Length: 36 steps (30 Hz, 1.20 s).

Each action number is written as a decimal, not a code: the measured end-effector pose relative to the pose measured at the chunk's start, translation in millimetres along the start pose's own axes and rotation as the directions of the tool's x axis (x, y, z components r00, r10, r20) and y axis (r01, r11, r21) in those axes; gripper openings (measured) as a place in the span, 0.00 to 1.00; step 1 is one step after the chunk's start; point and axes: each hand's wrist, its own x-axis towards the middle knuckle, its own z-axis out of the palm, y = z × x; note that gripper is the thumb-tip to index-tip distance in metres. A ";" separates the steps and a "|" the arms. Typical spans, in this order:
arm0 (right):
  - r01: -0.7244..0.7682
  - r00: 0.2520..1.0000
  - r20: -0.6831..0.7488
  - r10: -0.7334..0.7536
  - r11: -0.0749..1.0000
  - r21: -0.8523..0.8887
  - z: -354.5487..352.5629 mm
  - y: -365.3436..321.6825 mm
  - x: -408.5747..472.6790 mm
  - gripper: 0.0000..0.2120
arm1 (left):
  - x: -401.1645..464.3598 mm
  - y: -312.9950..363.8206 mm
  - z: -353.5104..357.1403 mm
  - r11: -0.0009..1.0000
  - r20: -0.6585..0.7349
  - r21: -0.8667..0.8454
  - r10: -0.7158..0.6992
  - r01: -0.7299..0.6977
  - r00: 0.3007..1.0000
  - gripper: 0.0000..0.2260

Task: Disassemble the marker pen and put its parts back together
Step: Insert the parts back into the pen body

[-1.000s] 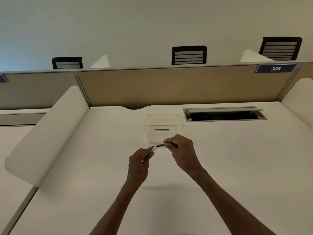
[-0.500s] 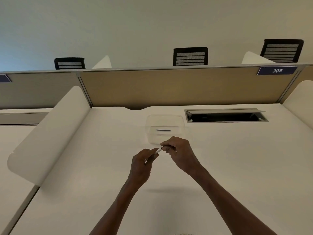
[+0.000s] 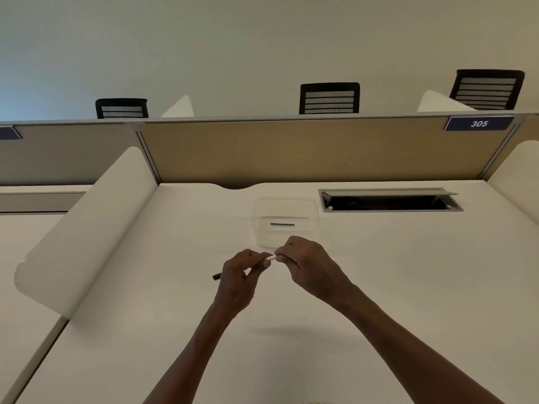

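Two hands, left hand (image 3: 237, 277) and right hand (image 3: 303, 265), around marker pen (image 3: 269, 258).

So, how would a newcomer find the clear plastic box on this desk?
Start at the tan partition behind the white desk. The clear plastic box stands left of the dark cable slot; it alone is see-through.

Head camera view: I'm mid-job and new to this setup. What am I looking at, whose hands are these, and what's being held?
There is no machine: a person works bare-handed, filmed by a camera on their head looking forward and down. The left hand holds the marker pen, whose dark end sticks out past it. The right hand has its grip on the pen's white end. Both are above a white desk. Behind the hands sits a clear plastic container with a small dark part inside.
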 end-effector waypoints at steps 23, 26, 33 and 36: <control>0.242 0.963 0.212 -0.164 0.874 -0.422 1.6 8.2 1.4 0.11 | 14.4 5.7 -19.2 0.985 0.177 0.139 0.073 -0.098 0.981 0.07; 0.030 0.987 0.159 0.015 0.962 -0.273 8.6 0.5 2.7 0.16 | 13.0 5.2 -19.5 0.981 0.137 0.146 0.104 -0.124 0.985 0.08; -0.769 0.628 0.454 0.631 0.417 0.484 21.1 -15.4 12.7 0.14 | 12.4 -1.8 -17.0 0.948 0.104 0.236 0.193 -0.213 0.976 0.09; -0.659 0.750 0.371 0.547 0.666 0.349 17.0 -11.2 12.5 0.19 | 14.6 -3.3 -18.0 0.961 0.116 0.214 0.153 -0.176 0.981 0.08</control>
